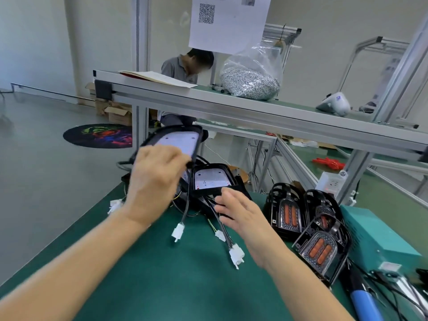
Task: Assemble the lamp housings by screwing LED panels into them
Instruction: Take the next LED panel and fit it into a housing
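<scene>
My left hand point(154, 181) grips a black lamp housing with a white LED panel point(178, 140) by its near edge and holds it raised and tilted above the far end of the green table. Below it, a second housing with a panel point(212, 179) lies on a pile of black housings and cables. My right hand point(240, 214) hovers open just in front of that pile, fingers straight, holding nothing. Cables with white connectors point(236, 253) trail from the pile onto the mat.
Several housings with orange lenses point(319, 249) stand at the right beside a teal box point(375, 235). A blue-handled screwdriver point(366, 302) lies at the lower right. A bag of screws point(251, 82) sits on the upper shelf point(231, 107). A person sits behind the bench.
</scene>
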### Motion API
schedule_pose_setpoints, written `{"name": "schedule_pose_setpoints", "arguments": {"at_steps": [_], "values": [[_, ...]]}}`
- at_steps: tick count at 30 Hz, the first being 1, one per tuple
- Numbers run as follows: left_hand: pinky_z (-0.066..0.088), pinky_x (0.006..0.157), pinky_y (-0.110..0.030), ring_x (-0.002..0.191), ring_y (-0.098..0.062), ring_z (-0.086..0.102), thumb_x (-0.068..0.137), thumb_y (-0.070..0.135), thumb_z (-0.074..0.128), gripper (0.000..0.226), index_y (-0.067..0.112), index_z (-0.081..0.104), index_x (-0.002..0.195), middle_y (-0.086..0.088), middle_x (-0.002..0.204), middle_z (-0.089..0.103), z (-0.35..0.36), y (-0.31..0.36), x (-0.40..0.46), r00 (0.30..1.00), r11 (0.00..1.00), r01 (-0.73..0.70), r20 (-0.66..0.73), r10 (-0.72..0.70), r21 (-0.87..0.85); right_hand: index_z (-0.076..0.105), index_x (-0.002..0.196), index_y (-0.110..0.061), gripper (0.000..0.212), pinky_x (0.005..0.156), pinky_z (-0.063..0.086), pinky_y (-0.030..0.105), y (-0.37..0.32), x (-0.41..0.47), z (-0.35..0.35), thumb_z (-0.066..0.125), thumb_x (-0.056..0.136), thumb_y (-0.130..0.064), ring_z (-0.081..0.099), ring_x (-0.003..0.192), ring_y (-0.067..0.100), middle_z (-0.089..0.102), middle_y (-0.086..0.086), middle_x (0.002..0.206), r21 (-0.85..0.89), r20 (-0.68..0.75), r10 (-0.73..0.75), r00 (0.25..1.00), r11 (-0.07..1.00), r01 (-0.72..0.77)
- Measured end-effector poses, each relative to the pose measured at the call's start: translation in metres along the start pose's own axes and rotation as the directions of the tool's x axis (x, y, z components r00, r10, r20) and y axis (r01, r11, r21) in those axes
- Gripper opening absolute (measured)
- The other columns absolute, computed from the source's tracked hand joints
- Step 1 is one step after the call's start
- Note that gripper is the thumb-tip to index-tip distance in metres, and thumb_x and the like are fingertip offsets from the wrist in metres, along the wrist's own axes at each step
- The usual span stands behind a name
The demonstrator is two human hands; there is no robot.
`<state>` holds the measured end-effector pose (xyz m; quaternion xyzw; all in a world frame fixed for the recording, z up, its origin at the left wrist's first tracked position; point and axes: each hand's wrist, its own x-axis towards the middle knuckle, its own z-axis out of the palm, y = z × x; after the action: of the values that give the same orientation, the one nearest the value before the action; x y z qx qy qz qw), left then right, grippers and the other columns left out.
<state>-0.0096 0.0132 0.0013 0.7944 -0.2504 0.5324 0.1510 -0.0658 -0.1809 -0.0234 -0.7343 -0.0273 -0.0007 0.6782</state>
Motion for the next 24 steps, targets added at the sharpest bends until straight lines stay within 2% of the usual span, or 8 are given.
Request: {"name": "schedule_pose_setpoints", "arguments": {"at_steps": [3,5,10,16,19,21,22,24], "values": [[0.037,0.073,-0.035,0.074,-0.026,0.061,0.085,0.004,0.059,0.014,0.009,0.071,0.089,-0.003,0.082,0.063,-0.006,0.047,-0.03,0.996,0.995,-0.089,0.009,0.09,-0.055,0.056,0.124,-0.03,0.049,0.098,0.052,0.04,0.0,-0.013,0.007,0.06,0.082,-0.056,0.066,0.11,0.015,0.065,0.004,0.126,0.288,0.132,0.041,0.99,0.955,-0.078],[0.038,0.072,-0.031,0.074,-0.024,0.061,0.092,0.007,0.046,0.026,0.01,0.072,0.087,-0.001,0.081,0.063,-0.006,0.072,-0.051,0.994,0.988,-0.102,0.034,0.107,-0.115,0.05,0.135,-0.014,0.059,0.088,0.056,0.04,0.006,-0.022,0.006,0.064,0.089,-0.048,0.066,0.101,0.02,0.065,0.011,0.122,0.355,0.172,0.025,0.985,0.931,-0.085],[0.039,0.072,-0.03,0.08,-0.019,0.052,0.082,0.004,0.047,0.025,0.01,0.071,0.087,0.0,0.08,0.062,0.0,0.111,-0.095,0.978,0.971,-0.131,0.137,0.161,-0.2,0.05,0.132,-0.014,0.038,0.058,0.051,0.023,0.045,-0.052,-0.002,0.046,0.095,-0.004,0.065,0.071,0.014,0.072,0.007,0.101,0.335,0.001,0.081,0.997,0.939,-0.077],[0.029,0.101,-0.03,0.113,-0.021,0.048,0.081,0.02,0.058,0.034,0.019,0.054,0.115,0.001,0.123,0.052,-0.009,0.117,-0.142,0.985,0.95,-0.061,0.134,0.106,-0.305,0.061,0.12,-0.022,0.036,0.063,0.055,0.028,0.077,-0.072,-0.026,0.038,0.099,-0.004,0.07,0.078,0.022,0.075,0.006,0.102,0.221,-0.18,0.084,0.98,0.974,-0.043],[0.03,0.091,-0.022,0.097,-0.016,0.049,0.081,0.022,0.054,0.016,0.022,0.052,0.097,0.007,0.105,0.049,-0.018,0.105,-0.163,0.98,0.939,0.081,0.201,-0.013,-0.334,0.065,0.115,-0.026,0.037,0.061,0.056,0.029,0.087,-0.077,-0.044,0.04,0.099,-0.005,0.069,0.075,0.023,0.074,0.009,0.101,0.208,-0.233,0.11,0.966,0.976,-0.061],[0.036,0.077,-0.017,0.084,-0.007,0.049,0.084,0.029,0.056,0.006,0.026,0.052,0.087,0.014,0.092,0.049,-0.021,0.096,-0.173,0.906,0.875,0.322,0.385,-0.174,-0.362,0.067,0.116,-0.026,0.037,0.062,0.057,0.03,0.094,-0.079,-0.051,0.041,0.1,-0.006,0.067,0.078,0.023,0.073,0.006,0.104,0.187,-0.222,0.123,0.967,0.979,-0.082],[0.038,0.073,-0.014,0.081,-0.003,0.051,0.087,0.032,0.059,0.005,0.03,0.054,0.085,0.016,0.088,0.053,-0.022,0.094,-0.174,0.809,0.777,0.512,0.51,-0.292,-0.366,0.067,0.116,-0.026,0.036,0.062,0.057,0.03,0.097,-0.08,-0.054,0.041,0.101,-0.006,0.066,0.078,0.021,0.072,0.003,0.104,0.17,-0.216,0.129,0.968,0.981,-0.093],[0.042,0.074,-0.013,0.08,-0.006,0.059,0.091,0.033,0.059,0.004,0.035,0.06,0.088,0.011,0.089,0.064,-0.017,0.092,-0.17,0.514,0.415,0.846,0.721,-0.465,-0.336,0.066,0.118,-0.028,0.036,0.063,0.057,0.029,0.103,-0.081,-0.057,0.042,0.101,-0.006,0.065,0.078,0.018,0.072,-0.003,0.1,0.108,-0.193,0.137,0.972,0.987,-0.118]]}}
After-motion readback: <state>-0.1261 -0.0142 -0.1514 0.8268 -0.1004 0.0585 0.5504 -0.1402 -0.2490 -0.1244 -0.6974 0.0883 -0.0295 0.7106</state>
